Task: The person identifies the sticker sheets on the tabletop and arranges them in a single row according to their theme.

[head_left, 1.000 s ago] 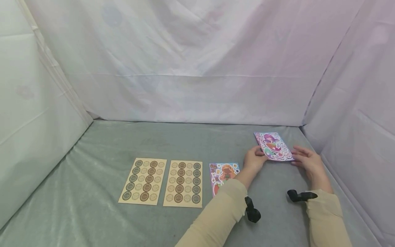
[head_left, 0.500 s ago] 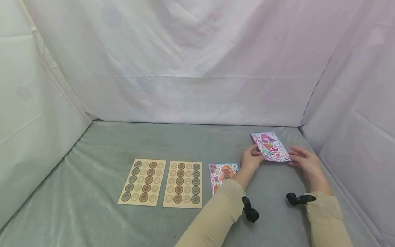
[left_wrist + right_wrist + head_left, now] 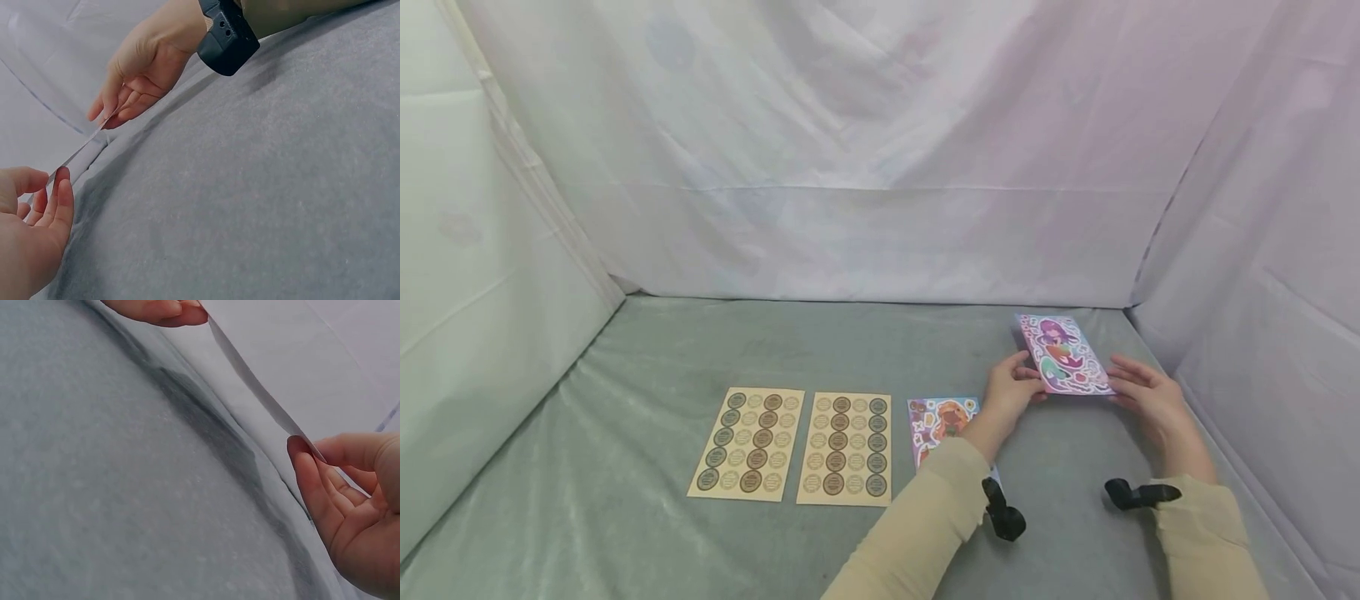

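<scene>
A sticker sheet (image 3: 1065,357) with a purple-haired mermaid is held above the table at the right of the head view, its far edge tilted up. My left hand (image 3: 1009,392) pinches its near left corner between thumb and fingers. The near right corner is pinched by my right hand (image 3: 1153,408). Both wrist views show the sheet edge-on, with the left hand (image 3: 34,228) and the right hand (image 3: 356,500) at opposite ends. Below my left forearm lies a second mermaid sticker sheet (image 3: 936,421), orange-haired and partly hidden by the sleeve.
Two tan sheets of round stickers, one farther left (image 3: 747,443) and one nearer the middle (image 3: 844,448), lie side by side on the grey cloth (image 3: 625,533). White fabric walls (image 3: 880,233) enclose the table at the back and both sides.
The purple-haired mermaid sheet shifted slightly left, then back right, and its far edge now stands higher. Both hands keep their pinch on it. The other sheets stay where they were.
</scene>
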